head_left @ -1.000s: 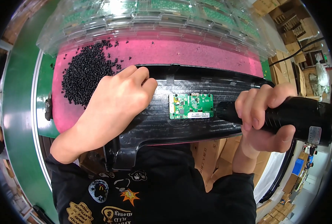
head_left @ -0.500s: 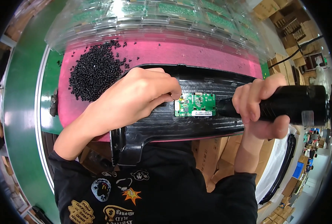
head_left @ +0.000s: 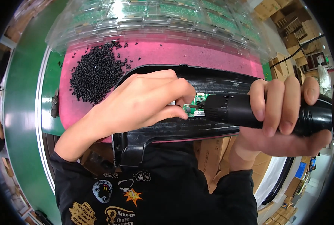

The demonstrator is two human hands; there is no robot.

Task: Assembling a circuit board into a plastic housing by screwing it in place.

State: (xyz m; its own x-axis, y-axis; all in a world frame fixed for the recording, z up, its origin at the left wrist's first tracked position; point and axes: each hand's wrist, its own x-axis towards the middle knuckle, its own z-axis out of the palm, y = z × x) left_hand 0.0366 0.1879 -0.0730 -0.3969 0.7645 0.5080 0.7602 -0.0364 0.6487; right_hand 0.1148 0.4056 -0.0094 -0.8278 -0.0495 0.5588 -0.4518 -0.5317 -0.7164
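Observation:
A black curved plastic housing [head_left: 174, 129] lies across the pink mat, its hollow side up. Inside it sits a green circuit board [head_left: 200, 97] with a white label, largely covered by my hands and the tool. My right hand [head_left: 283, 108] is wrapped round a thick black electric screwdriver [head_left: 230, 108], held nearly level, its bit pointing left over the board. My left hand [head_left: 148, 97] reaches over the board's left end, thumb and bent fingers closed in close to the bit tip. Whatever lies between those fingertips is too hidden to make out.
A heap of small black screws [head_left: 95, 73] lies on the pink mat [head_left: 155, 52] at the left, with strays around it. Stacked clear plastic trays [head_left: 155, 22] of green boards stand at the back. A green table [head_left: 24, 112] runs along the left, and cardboard boxes [head_left: 215, 157] sit below.
The screwdriver has come left, from the board's right edge to over its middle, and its bit now shows. My left fingers have shifted slightly right over the board, their pinch loosened.

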